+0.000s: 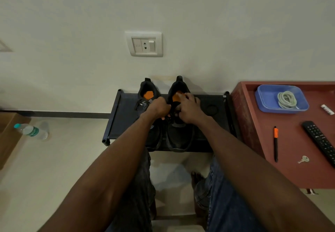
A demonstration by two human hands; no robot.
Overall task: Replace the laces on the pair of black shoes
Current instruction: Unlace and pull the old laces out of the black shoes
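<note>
Two black shoes with orange insoles stand side by side on a low black rack (213,123) against the wall, toes toward me. My left hand (159,107) is closed in a fist between the left shoe (146,92) and the right shoe (178,137), pinching the black lace of the right shoe. My right hand (188,110) rests on the right shoe's tongue area, fingers curled into its lacing. A coil of pale grey-green laces (287,99) lies in a blue tray (262,95) on the red table.
The red table (293,141) at right also holds an orange-and-black pen (275,143), a black remote (320,140), a key (303,159) and a small white item (327,109). A water bottle (31,131) lies on the floor at left beside a cardboard box (9,134). My legs are below the rack.
</note>
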